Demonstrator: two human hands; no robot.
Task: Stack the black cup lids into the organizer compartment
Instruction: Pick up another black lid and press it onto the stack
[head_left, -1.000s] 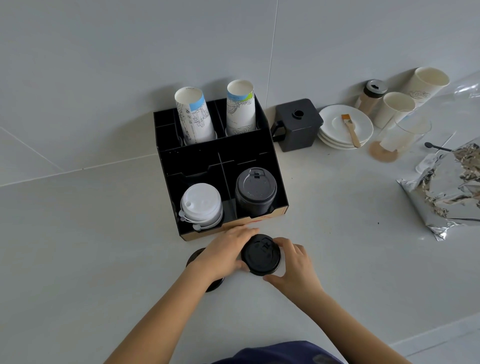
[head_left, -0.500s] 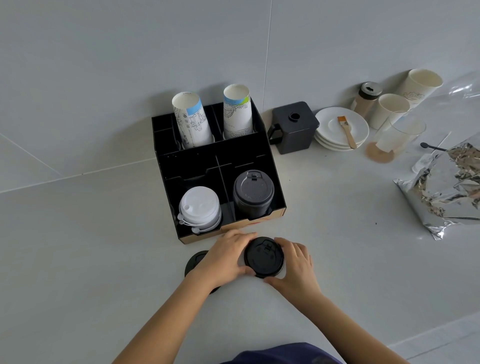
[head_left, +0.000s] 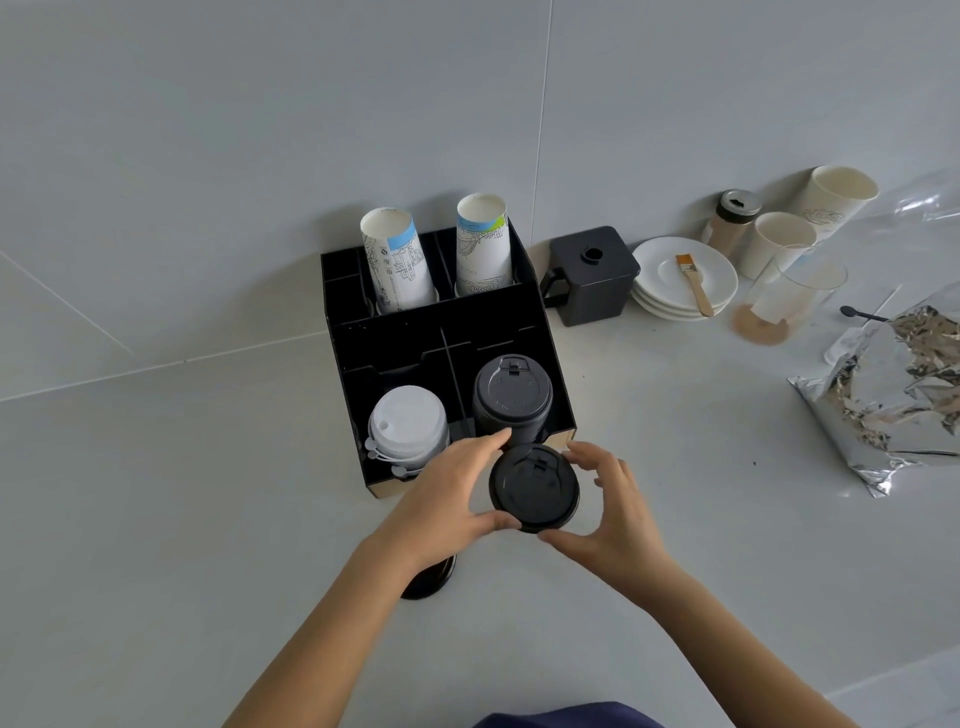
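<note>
While hands (head_left: 452, 493) hold lid (head_left: 535, 488), organizer (head_left: 540, 332) stands beyond

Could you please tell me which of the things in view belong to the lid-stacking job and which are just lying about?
Belongs to the job:
- black lid held between left hand and right hand
- black lid stack in the organizer
- another black lid on the counter

Just lying about:
- white lids
- paper cups
- black box
- plates with brush
- foil bag

Probably a café counter: a cup organizer (head_left: 540, 332), stacked saucers (head_left: 680, 291) and paper cups (head_left: 779, 244).
</note>
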